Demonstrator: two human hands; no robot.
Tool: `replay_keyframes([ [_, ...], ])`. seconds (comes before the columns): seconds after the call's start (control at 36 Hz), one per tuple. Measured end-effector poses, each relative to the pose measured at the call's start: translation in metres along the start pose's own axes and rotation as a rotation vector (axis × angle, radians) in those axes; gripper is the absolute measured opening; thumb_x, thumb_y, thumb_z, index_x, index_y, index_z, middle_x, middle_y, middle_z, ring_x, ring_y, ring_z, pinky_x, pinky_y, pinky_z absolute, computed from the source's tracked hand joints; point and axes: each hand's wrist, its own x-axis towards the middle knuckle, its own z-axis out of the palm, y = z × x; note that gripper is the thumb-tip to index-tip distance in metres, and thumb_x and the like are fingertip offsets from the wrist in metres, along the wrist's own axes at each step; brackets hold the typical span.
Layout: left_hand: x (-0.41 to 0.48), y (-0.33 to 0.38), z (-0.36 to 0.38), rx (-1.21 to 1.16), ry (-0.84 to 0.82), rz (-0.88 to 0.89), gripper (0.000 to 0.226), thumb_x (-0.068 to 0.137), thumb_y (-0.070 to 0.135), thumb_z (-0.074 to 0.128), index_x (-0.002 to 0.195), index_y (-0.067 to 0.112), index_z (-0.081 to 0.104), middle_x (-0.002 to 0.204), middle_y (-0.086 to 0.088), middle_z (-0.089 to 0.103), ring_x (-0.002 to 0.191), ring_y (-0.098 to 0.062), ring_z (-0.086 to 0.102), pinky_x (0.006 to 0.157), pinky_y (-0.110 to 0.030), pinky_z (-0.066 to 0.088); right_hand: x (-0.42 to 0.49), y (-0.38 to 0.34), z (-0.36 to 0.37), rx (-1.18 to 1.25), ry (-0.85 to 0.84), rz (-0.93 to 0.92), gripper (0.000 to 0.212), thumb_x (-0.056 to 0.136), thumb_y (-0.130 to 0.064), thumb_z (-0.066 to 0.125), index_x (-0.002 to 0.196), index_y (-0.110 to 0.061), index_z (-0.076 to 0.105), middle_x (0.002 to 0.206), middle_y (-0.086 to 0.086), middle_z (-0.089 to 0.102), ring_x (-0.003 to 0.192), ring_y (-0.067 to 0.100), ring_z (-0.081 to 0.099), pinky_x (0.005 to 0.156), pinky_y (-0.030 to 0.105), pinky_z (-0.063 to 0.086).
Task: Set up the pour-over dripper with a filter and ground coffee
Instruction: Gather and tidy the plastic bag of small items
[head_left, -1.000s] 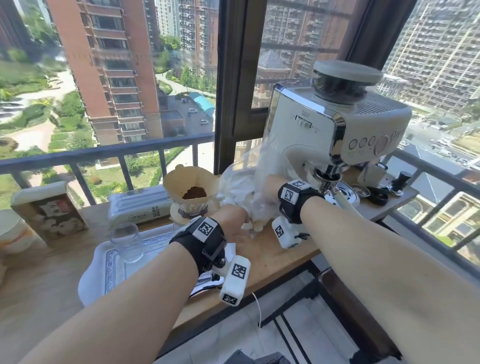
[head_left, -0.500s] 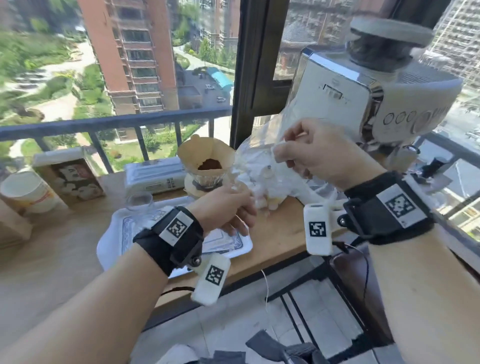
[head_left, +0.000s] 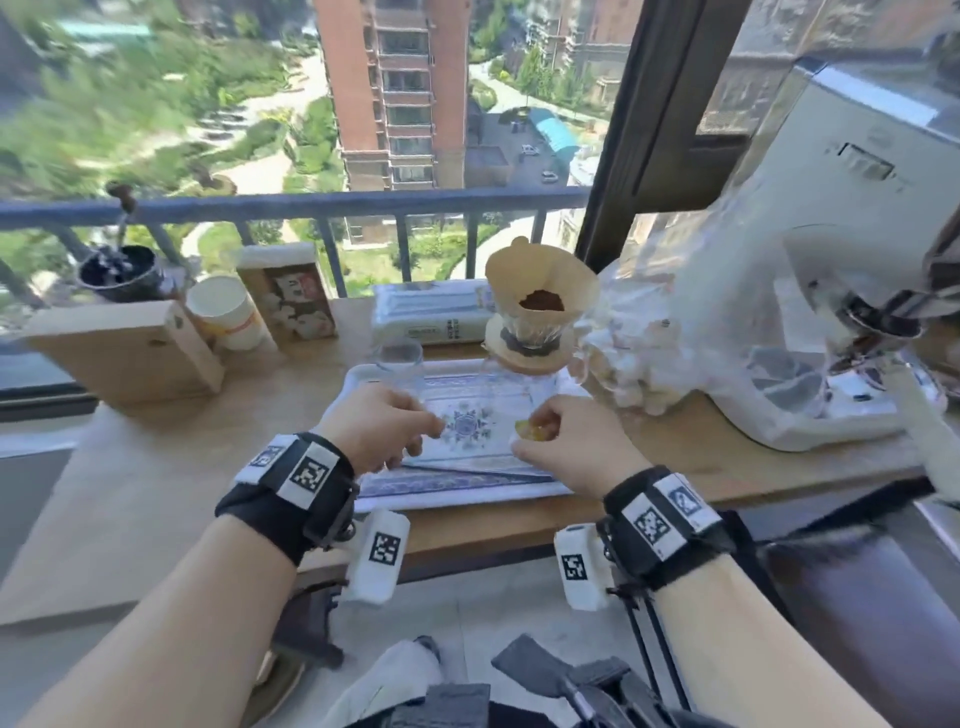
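A glass dripper (head_left: 530, 335) stands on a wooden collar over a glass server at the tray's far right corner. It holds a brown paper filter (head_left: 574, 283) with a small heap of ground coffee (head_left: 541, 300) at the bottom. My left hand (head_left: 379, 431) hovers over the near left part of the blue-patterned tray (head_left: 467, 467), fingers curled with nothing visible in them. My right hand (head_left: 566, 449) is over the tray's near right part, pinching a small yellow object (head_left: 535, 430). Both hands are well in front of the dripper.
A crumpled clear plastic bag (head_left: 649, 332) lies between the dripper and the white espresso machine (head_left: 857, 234) at the right. An empty glass (head_left: 400, 364) stands on the tray. A white case (head_left: 431, 317), a picture box (head_left: 291, 296), a paper cup (head_left: 223, 312), a wooden box (head_left: 124, 348) and a hand grinder (head_left: 119, 270) line the back.
Both hands have drawn back from the plastic bag by the machine to low over the tray. The right hand now pinches a small yellow object. The view has swung left.
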Motion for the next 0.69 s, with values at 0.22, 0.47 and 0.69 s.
replay_keyframes([
  [0.22, 0.019, 0.038, 0.013, 0.231, -0.05, 0.128, 0.012, 0.083, 0.033, 0.079, 0.082, 0.021, 0.076, 0.063, 0.007, 0.075, 0.043, -0.009, 0.061, 0.045, -0.015, 0.043, 0.012, -0.002, -0.02, -0.103, 0.197, 0.1, 0.04, 0.075, -0.05, 0.078, 0.098, -0.024, 0.056, 0.087, -0.01, 0.058, 0.084, 0.016, 0.059, 0.067, 0.031, 0.043],
  [0.47, 0.034, 0.044, 0.033, 0.288, -0.098, 0.122, 0.015, 0.08, 0.023, 0.083, 0.081, 0.013, 0.073, 0.059, 0.003, 0.074, 0.041, -0.007, 0.063, 0.039, -0.013, 0.042, 0.011, 0.007, -0.032, -0.027, 0.232, 0.137, 0.037, 0.073, -0.048, 0.082, 0.095, -0.027, 0.062, 0.092, -0.009, 0.065, 0.089, 0.013, 0.063, 0.075, 0.028, 0.05],
  [0.69, 0.039, 0.051, 0.06, 0.246, -0.153, 0.143, 0.017, 0.08, 0.022, 0.085, 0.077, 0.013, 0.071, 0.056, 0.002, 0.072, 0.038, -0.006, 0.059, 0.04, -0.015, 0.045, -0.006, 0.026, -0.041, 0.001, 0.268, 0.219, 0.038, 0.071, -0.049, 0.084, 0.093, -0.023, 0.067, 0.089, -0.007, 0.068, 0.086, 0.012, 0.065, 0.074, 0.028, 0.052],
])
